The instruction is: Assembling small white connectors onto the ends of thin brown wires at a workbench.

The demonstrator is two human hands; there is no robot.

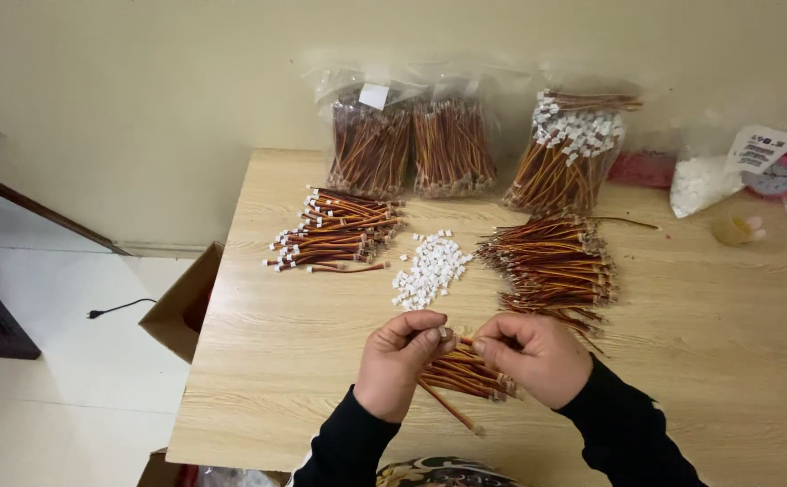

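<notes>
My left hand (400,361) and my right hand (536,355) meet over the near middle of the wooden table (709,352). Both pinch the same short red, yellow and brown wire lead between their fingertips; a small white connector (448,334) shows between them. Under the hands lies a small bundle of such wires (462,374). Just beyond sits a heap of loose white connectors (430,269). A pile of wires with white plugs fitted (338,232) lies at the left, a larger pile of bare wires (554,263) at the right.
Three clear bags of wire bundles (452,144) lean on the wall at the table's back. A bag of white parts (704,183), a pink clock (786,174) and a small cup (733,230) stand far right. An open cardboard box (182,302) sits on the floor at left.
</notes>
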